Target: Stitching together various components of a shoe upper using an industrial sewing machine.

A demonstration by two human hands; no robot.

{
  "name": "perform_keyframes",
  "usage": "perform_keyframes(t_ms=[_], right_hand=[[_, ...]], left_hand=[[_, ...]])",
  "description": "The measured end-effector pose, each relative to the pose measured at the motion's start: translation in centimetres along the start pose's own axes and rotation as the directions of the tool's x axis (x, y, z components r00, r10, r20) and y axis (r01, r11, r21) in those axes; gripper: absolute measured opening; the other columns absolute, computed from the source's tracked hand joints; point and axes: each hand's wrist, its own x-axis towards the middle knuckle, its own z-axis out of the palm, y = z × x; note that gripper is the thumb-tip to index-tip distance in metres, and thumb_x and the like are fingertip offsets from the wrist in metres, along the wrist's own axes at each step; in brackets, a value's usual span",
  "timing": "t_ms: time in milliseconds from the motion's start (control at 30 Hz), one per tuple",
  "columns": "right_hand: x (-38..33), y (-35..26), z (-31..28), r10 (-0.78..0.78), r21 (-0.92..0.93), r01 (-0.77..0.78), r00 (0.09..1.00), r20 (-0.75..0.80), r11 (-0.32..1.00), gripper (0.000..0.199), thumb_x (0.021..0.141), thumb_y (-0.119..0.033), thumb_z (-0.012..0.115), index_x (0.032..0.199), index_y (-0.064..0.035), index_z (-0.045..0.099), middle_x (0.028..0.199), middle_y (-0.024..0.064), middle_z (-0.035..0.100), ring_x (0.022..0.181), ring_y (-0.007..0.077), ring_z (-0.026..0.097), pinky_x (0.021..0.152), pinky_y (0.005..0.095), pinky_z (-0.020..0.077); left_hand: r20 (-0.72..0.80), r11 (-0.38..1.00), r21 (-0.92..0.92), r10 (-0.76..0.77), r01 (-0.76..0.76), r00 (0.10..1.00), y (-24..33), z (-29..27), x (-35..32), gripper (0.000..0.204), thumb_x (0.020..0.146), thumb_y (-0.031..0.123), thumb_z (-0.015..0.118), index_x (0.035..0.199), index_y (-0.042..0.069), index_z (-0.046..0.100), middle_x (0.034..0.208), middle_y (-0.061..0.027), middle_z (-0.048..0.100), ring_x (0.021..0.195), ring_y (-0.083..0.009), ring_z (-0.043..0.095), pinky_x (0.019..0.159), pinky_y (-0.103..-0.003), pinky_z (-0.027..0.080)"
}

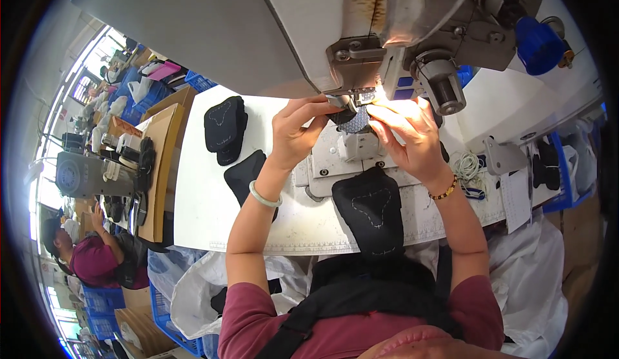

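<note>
The left hand (300,127) is pinching the grey and black piece (353,121) from one side, and the right hand (409,136) is closing its fingertips on the other side. This piece is sitting under the head of the sewing machine (277,43), well back from the front edge of the worktop (200,210). Both hands are working very near the stitching point, so a slipping grip could bring a fingertip under it; uneven pulling could be bending the seam. One black pad (371,207) is reaching over the front edge, so a brushing forearm might drop it.
</note>
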Motion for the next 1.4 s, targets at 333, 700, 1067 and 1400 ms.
perform_keyframes(t_ms=[333, 700, 1067, 1400], right_hand=[[-0.6, 0.4, 0.5, -0.019, -0.011, 0.019, 0.996, -0.083, 1.000, 0.032, 0.076, -0.013, 0.074, 0.106, -0.0086, 0.063, 0.095, 0.0039, 0.062, 0.091, 0.0209, 0.058, 0.086, 0.0366, 0.0429], [-0.9, -1.7, 0.2, -0.073, -0.104, 0.076, 0.997, 0.027, 0.992, 0.025, 0.077, -0.013, 0.071, 0.101, -0.0098, 0.064, 0.103, 0.0007, 0.058, 0.092, 0.0176, 0.056, 0.082, 0.0346, 0.0424], [-0.2, -1.6, -0.1, -0.026, -0.095, 0.026, 1.000, -0.006, 0.995, 0.023, 0.077, -0.012, 0.071, 0.099, -0.0088, 0.064, 0.098, 0.0017, 0.062, 0.091, 0.0192, 0.057, 0.084, 0.0352, 0.0410], [0.3, -1.7, -0.5, -0.003, -0.150, 0.006, 1.000, 0.019, 0.989, 0.021, 0.079, -0.013, 0.070, 0.100, -0.0089, 0.065, 0.103, 0.0019, 0.064, 0.098, 0.0196, 0.057, 0.090, 0.0367, 0.0386]], left_hand=[[0.174, 0.944, 0.180, 0.244, -0.275, 0.954, 2.2, -1.4, 1.6, 0.032, 0.063, -0.004, 0.069, 0.091, 0.010, 0.070, 0.090, -0.0016, 0.067, 0.092, -0.0202, 0.062, 0.077, -0.032, 0.048], [0.207, 0.939, 0.257, 0.176, -0.227, 0.962, 4.0, -1.6, 1.5, 0.028, 0.064, -0.005, 0.065, 0.089, 0.007, 0.067, 0.090, -0.0029, 0.064, 0.085, -0.0229, 0.059, 0.075, -0.034, 0.047], [0.221, 0.901, 0.366, 0.161, -0.234, 0.962, 5.1, -0.8, 1.0, 0.032, 0.063, -0.010, 0.061, 0.092, 0.001, 0.060, 0.086, -0.0082, 0.054, 0.083, -0.0269, 0.055, 0.079, -0.035, 0.046], [0.272, 0.835, 0.461, 0.189, -0.300, 0.944, 6.3, -0.8, 1.3, 0.025, 0.064, -0.008, 0.058, 0.088, -0.002, 0.055, 0.084, -0.0101, 0.052, 0.081, -0.0260, 0.054, 0.078, -0.035, 0.045]])
